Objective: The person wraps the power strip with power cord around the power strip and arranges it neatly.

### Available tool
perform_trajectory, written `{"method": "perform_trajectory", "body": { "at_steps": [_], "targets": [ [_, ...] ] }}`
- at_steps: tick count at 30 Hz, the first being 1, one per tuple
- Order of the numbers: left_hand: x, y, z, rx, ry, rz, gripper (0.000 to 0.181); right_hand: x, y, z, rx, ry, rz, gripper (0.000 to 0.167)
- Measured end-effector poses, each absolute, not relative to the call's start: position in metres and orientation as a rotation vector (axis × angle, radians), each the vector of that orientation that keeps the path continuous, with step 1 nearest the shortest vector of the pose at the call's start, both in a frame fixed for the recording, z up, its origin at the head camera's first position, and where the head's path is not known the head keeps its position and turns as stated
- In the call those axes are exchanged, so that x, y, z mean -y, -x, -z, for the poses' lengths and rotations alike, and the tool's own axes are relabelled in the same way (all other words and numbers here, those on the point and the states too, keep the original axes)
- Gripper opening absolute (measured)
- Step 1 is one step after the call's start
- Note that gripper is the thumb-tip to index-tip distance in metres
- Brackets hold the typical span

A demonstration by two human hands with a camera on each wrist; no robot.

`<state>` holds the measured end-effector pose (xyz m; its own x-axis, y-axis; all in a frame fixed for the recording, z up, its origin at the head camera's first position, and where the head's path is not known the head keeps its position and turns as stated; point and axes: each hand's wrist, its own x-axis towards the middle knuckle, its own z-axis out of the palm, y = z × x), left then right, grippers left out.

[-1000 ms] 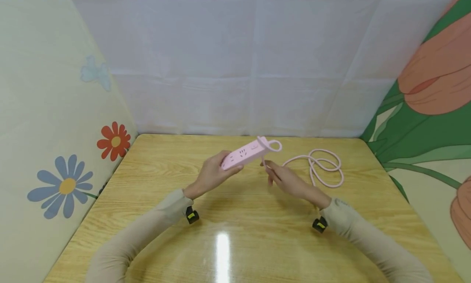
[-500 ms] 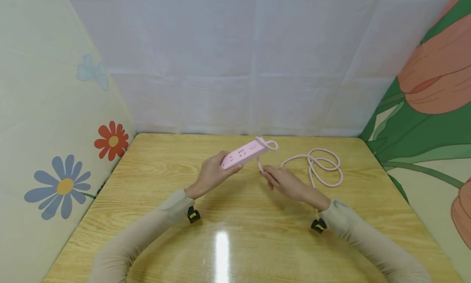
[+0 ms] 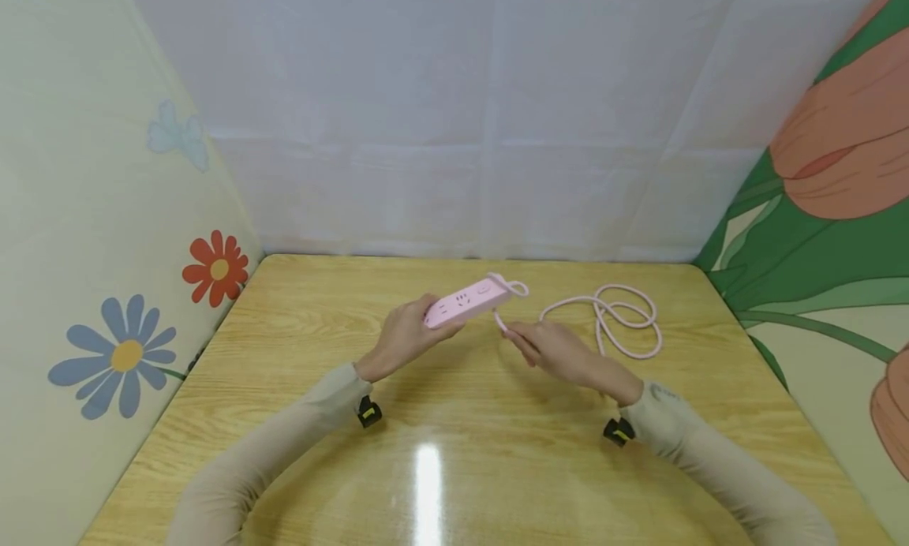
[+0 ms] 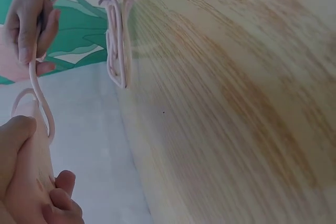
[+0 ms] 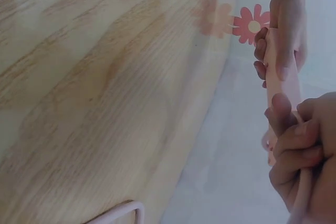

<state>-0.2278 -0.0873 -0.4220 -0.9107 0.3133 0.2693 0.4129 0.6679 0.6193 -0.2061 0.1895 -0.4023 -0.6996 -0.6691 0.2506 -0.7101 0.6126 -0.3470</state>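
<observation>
My left hand [image 3: 408, 333] grips a pink power strip [image 3: 469, 301] by its near-left end and holds it above the table, tilted up to the right. Sockets and a switch show on its upper face. Around the strip's far end goes a turn of its pink cord [image 3: 521, 288], with a small loop sticking out. Just right of the strip, my right hand [image 3: 557, 351] holds the cord with curled fingers; in the right wrist view the cord [image 5: 303, 192] runs through that hand. The cord's plug is not visible.
More of the cord lies in loose loops [image 3: 656, 325] on the wooden table [image 3: 454, 420], right of my right hand. A white cloth [image 3: 426, 136] hangs behind the table's far edge. Flower-printed panels [image 3: 128, 215] stand at both sides.
The strip's far end has dipped and shifted slightly left. My right hand has drawn down a little along the cord, its fingers now more closed. The loop at the strip's end looks smaller.
</observation>
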Motion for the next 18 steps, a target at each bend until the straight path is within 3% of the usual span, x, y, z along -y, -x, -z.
{"method": "perform_trajectory", "body": {
  "at_steps": [9,15,18],
  "targets": [
    [0.0882,0.2263,0.4221,2.772,0.607,1.036,0.05,-0.1897,0.202,0.3979,2.702,-1.136,-0.577,0.017],
    [0.0875,0.2252,0.4219,2.782,0.624,0.974,0.05,-0.1889,0.1994,0.3953,2.633,-1.21,-0.54,0.003],
    [0.0864,0.2245,0.4219,2.788,0.665,0.898,0.05,-0.1864,0.1972,0.3931,2.595,-1.24,-0.418,0.02]
  ]
}}
